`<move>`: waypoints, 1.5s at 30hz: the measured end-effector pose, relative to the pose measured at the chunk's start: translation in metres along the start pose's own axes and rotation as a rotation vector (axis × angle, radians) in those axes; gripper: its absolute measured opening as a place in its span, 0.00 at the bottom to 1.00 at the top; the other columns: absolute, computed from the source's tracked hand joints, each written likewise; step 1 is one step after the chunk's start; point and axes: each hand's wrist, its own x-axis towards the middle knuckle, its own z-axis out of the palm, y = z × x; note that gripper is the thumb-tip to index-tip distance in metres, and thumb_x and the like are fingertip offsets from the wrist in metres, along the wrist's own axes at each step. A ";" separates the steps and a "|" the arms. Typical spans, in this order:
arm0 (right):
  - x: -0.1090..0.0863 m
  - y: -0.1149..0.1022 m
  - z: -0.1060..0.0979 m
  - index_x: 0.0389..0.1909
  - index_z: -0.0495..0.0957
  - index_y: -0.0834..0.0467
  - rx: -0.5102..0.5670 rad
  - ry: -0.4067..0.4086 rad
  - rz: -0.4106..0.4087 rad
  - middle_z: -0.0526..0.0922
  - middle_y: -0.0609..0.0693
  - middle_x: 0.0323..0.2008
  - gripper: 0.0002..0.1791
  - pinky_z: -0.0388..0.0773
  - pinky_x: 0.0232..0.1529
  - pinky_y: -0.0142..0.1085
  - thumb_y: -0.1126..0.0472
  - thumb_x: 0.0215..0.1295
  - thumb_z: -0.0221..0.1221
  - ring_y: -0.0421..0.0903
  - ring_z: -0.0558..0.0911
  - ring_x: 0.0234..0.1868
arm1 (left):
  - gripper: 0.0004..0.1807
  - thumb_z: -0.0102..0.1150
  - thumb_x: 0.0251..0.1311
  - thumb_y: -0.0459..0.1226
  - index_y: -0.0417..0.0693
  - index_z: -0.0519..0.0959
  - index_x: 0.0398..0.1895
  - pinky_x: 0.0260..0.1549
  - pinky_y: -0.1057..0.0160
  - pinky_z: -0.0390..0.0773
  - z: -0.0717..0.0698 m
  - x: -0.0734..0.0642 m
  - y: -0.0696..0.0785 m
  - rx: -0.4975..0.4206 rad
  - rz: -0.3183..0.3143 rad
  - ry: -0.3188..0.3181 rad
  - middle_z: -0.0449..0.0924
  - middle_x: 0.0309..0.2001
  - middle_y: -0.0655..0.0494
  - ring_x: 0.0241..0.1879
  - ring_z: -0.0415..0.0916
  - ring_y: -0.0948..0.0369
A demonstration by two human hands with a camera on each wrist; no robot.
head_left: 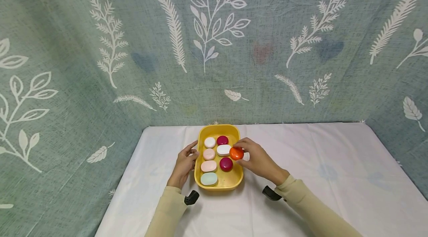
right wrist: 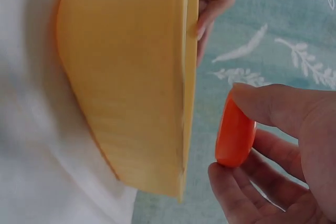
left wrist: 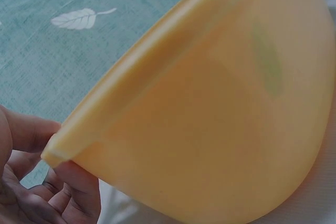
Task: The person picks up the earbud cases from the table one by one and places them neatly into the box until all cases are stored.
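Note:
A yellow plastic tub stands on the white cloth. My left hand pinches its left rim; in the left wrist view the thumb and curled fingers meet at the tub's edge. Between thumb and fingertips, my right hand holds an orange oval soap bar above the tub's right rim. Inside lie two dark red soaps, the nearer one rounder, a round white soap, an oval white soap, two pink soaps, one oval, and a pale green soap at the near left.
White cloth covers the table around the tub. A grey-green curtain with white leaf prints hangs behind and along both sides. Black wrist-camera mounts jut from both sleeves.

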 end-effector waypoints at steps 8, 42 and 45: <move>0.004 -0.005 0.008 0.55 0.84 0.64 -0.043 -0.083 -0.022 0.82 0.52 0.53 0.22 0.83 0.57 0.44 0.71 0.59 0.75 0.49 0.82 0.52 | 0.28 0.53 0.77 0.30 0.50 0.72 0.78 0.23 0.69 0.73 0.000 -0.002 0.001 0.013 0.005 -0.001 0.71 0.47 0.51 0.24 0.66 0.65; 0.019 -0.011 0.031 0.49 0.86 0.63 -0.151 -0.434 -0.060 0.83 0.50 0.46 0.18 0.80 0.55 0.37 0.70 0.57 0.76 0.44 0.79 0.45 | 0.28 0.54 0.78 0.31 0.53 0.71 0.78 0.23 0.68 0.71 -0.001 -0.001 0.001 0.016 0.004 -0.018 0.70 0.48 0.51 0.23 0.63 0.65; 0.020 -0.011 0.032 0.49 0.86 0.62 -0.162 -0.448 -0.067 0.83 0.50 0.46 0.18 0.80 0.55 0.36 0.70 0.57 0.76 0.43 0.79 0.46 | 0.28 0.54 0.78 0.32 0.53 0.71 0.78 0.23 0.68 0.71 -0.001 -0.003 0.001 0.020 0.002 -0.017 0.71 0.49 0.51 0.23 0.64 0.65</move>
